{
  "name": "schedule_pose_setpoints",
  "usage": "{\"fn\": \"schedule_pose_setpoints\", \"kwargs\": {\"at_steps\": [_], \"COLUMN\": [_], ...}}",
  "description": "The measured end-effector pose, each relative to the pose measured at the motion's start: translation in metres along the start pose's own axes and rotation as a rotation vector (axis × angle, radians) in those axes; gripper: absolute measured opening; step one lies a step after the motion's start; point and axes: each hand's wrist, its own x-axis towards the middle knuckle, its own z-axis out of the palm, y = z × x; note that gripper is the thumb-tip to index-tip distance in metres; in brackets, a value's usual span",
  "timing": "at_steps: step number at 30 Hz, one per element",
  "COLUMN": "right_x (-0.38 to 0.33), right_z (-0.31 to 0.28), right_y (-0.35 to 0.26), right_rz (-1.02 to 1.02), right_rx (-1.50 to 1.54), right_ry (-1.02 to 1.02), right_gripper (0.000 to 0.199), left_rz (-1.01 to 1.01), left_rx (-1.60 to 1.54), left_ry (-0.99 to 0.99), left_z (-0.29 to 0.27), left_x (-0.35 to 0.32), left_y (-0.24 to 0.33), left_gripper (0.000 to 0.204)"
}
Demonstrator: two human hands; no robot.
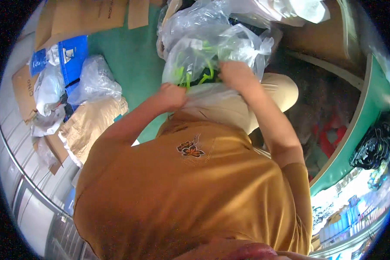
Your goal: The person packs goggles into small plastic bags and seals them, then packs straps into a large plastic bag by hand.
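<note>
A clear plastic bag (182,56) rests against my lap with its mouth toward me. Bright green strips and dark pieces (208,73) show inside it; their kind I cannot make out. My left hand (173,96) is closed on the bag's left edge. Opposite it, my right hand (238,76) grips the right side of the mouth, fingers curled around the film. Between the two hands the near edge of the plastic (212,93) is stretched over my light trousers.
More clear bags (199,17) lie beyond this one. Cardboard (82,19), a blue box (73,58), bagged goods (97,80) and crumpled brown paper (93,123) are at the left. To the right, a green-topped table edge (355,134) curves past a bundle of black cords (372,145).
</note>
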Motion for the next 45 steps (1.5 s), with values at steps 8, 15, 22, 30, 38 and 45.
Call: {"fn": "schedule_pose_setpoints", "kwargs": {"at_steps": [8, 15, 22, 30, 38, 45], "right_x": [0.015, 0.045, 0.056, 0.053, 0.048, 0.048], "right_z": [0.012, 0.031, 0.034, 0.031, 0.031, 0.021], "right_y": [-0.06, -0.046, -0.04, -0.036, -0.044, -0.033], "right_rz": [-0.159, 0.018, 0.044, 0.132, 0.111, 0.17], "right_rx": [0.001, 0.325, 0.219, 0.45, 0.398, 0.463], "right_ry": [0.088, 0.206, 0.061, 0.374, 0.278, 0.301], "right_gripper": [0.025, 0.053, 0.034, 0.021, 0.021, 0.023], "left_rz": [-0.232, 0.031, -0.384, -0.164, -0.217, -0.152], "left_rx": [-0.039, -0.991, -0.444, -0.016, 0.369, 0.196], "left_ry": [-0.139, -0.205, 0.264, 0.503, 0.014, -0.124], "left_z": [0.019, 0.132, 0.065, 0.017, -0.031, -0.014], "left_x": [-0.019, 0.043, 0.066, 0.067, 0.164, 0.203], "left_y": [-0.032, -0.167, -0.132, -0.091, -0.059, -0.117], "left_gripper": [0.043, 0.036, 0.033, 0.087, 0.115, 0.126]}}
